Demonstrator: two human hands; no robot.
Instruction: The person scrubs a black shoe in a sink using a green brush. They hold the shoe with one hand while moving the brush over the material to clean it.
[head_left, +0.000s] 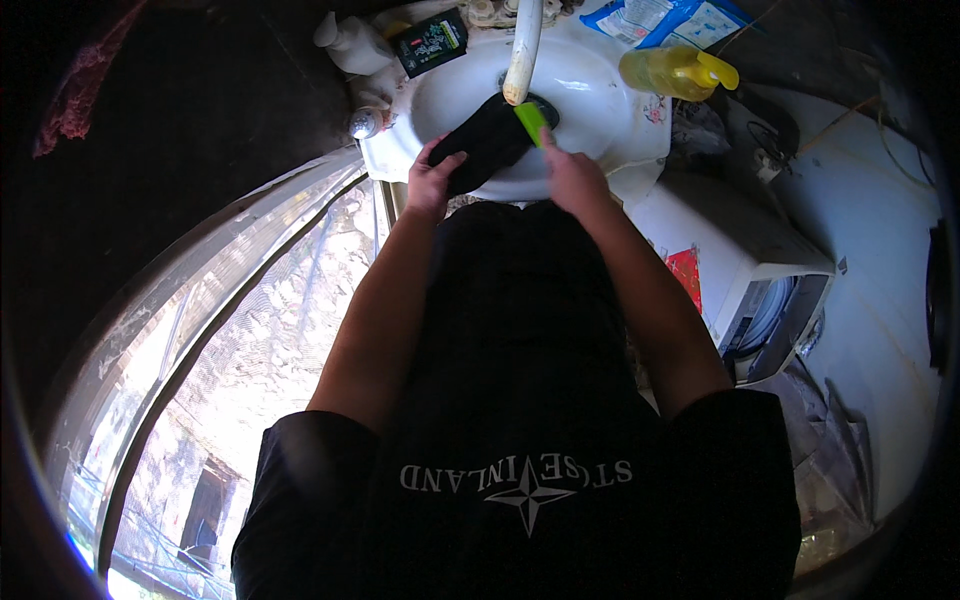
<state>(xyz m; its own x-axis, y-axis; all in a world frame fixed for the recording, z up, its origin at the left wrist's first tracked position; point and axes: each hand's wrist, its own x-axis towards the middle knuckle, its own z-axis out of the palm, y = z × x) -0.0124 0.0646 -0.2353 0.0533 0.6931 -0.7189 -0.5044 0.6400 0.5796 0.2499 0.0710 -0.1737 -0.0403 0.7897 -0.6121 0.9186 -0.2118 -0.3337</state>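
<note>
My left hand (431, 182) grips the near end of a long black item (487, 142) with a shoe-like outline, its thumb on top. It is too dark to tell exactly what it is. The item slants over the white ceramic washbasin (427, 105), its far end near the drain. In my right hand (576, 180) is a bright green tool (532, 124), probably a small brush; its underside is hidden. The hand looks slightly blurred. Its green end lies against or just above the item's right side. A white spout (523, 56) hangs over both.
On the basin's rim stand a white bottle (352, 45), a dark green packet (430, 43) and a small jar (367, 122). A yellow pump bottle (671, 73) lies at right, near blue packets (660, 21). A white washing machine (727, 262) stands at right, a bright window (262, 315) at left.
</note>
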